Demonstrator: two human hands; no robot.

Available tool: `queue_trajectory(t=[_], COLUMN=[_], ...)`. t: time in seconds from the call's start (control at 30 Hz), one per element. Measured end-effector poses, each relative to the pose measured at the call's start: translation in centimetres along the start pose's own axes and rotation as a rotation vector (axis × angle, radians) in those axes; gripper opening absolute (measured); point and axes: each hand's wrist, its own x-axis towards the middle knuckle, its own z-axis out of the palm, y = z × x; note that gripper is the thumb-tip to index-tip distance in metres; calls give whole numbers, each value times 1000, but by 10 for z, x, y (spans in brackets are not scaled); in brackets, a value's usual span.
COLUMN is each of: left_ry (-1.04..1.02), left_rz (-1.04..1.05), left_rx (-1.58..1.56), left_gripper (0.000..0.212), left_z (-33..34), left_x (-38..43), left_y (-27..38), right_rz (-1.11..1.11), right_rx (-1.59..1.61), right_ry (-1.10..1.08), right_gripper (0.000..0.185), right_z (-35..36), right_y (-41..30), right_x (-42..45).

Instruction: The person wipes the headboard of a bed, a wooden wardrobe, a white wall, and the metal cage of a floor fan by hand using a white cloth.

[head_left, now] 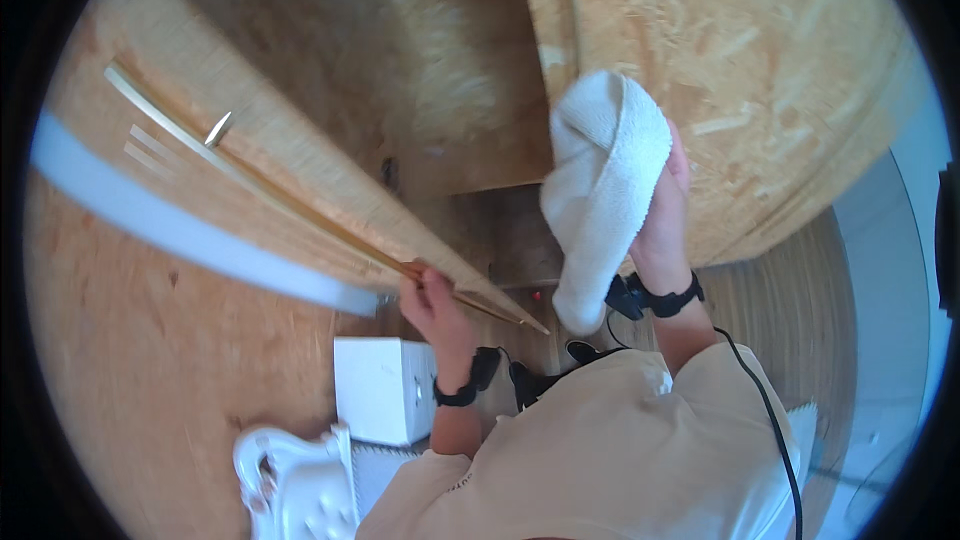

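My left hand (pixel 444 326) is closed around the lower part of a long gold-coloured pull handle (pixel 300 212) on a wooden door (pixel 300 135), which stands ajar. A folded white terry cloth (pixel 600 180) is in my right hand (pixel 664 232), raised in front of a chipboard panel (pixel 739 90). The cloth covers most of my right fingers, and its lower end hangs down. Between the door and that panel lies the shadowed inside of a wooden cabinet (pixel 420 75). Each wrist wears a black strap with a small device.
A white bedside cabinet (pixel 379 390) stands beside my left forearm. Below it is a tufted white headboard (pixel 307 491). Wood-look flooring (pixel 787 315) runs along the right, and a black cable (pixel 772 420) passes over my shirt. A small red object (pixel 536 295) lies near my feet.
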Motion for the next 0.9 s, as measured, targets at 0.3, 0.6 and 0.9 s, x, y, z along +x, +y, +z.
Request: queue_trajectory(t=[0.3, 0.6, 0.9], left_ry=[445, 668, 611], left_rz=[109, 216, 231], left_rx=[-85, -137, 307], left_gripper=[39, 39, 23], left_z=[-115, -137, -99], left_x=[0, 15, -28], left_y=[-2, 0, 62], right_rz=[-59, -529, -640], right_rx=[193, -98, 1], right_ry=[-574, -1202, -1358], right_gripper=[18, 44, 30], right_z=[140, 183, 276], right_y=[53, 163, 130], right_x=[-17, -66, -6])
